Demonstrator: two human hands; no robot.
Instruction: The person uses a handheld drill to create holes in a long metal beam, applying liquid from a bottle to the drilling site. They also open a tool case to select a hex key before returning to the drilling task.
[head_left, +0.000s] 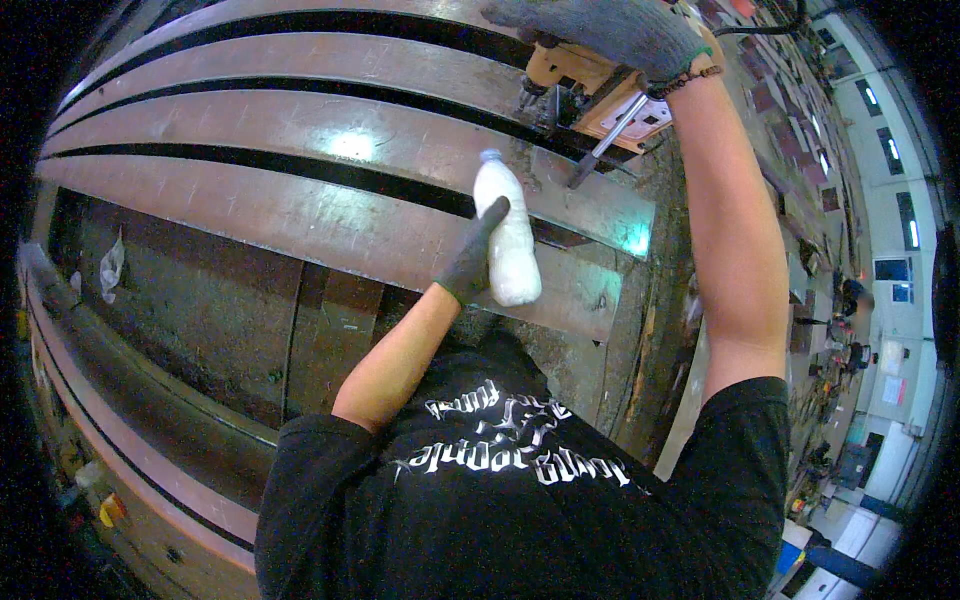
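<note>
My left hand (474, 255), in a dark grey glove, is closed around a white plastic bottle (510, 240) with a pale cap, held upright over long rusty steel beams (300, 215). My right hand (610, 32), in a grey knit glove with a beaded bracelet at the wrist, rests on top of an orange drilling machine (600, 90) that stands on the beams at the top of the view. A metal lever (605, 143) sticks out from the machine's side. The drill's tip is hidden behind the machine body.
The beams run left to right with dark gaps between them. A crumpled clear plastic scrap (110, 268) lies on a lower beam at the left. A workshop floor with benches and clutter stretches along the right edge (850, 330).
</note>
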